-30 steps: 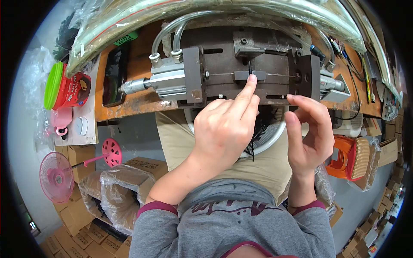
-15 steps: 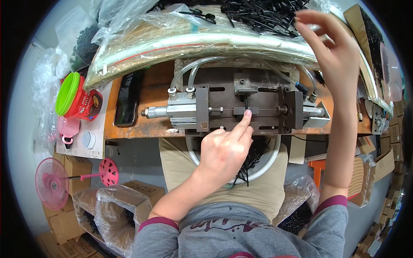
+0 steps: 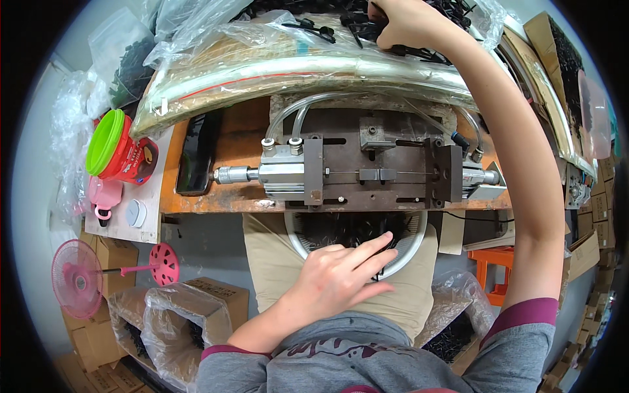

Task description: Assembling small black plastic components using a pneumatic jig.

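Note:
My left hand hangs with its fingers spread above a white basket of black plastic pieces between my knees. Nothing shows in that hand. At the top edge, my right hand reaches into a heap of thin black plastic pieces, thumb and forefinger apart. Its other fingers are partly out of sight. Between them stands a metal fixture with an air cylinder on the left and another on the right. Two small dark blocks sit at its middle with a narrow gap.
Clear tubes arch over the fixture. A plastic-wrapped ledge runs behind it. A black phone and a red tub with green rim are to the left. Bagged boxes and a pink fan stand lower left.
My left hand has left the middle blocks and dropped toward the basket, fingers spreading. My right hand has swung left onto the heap. The dark piece at the blocks no longer shows there.

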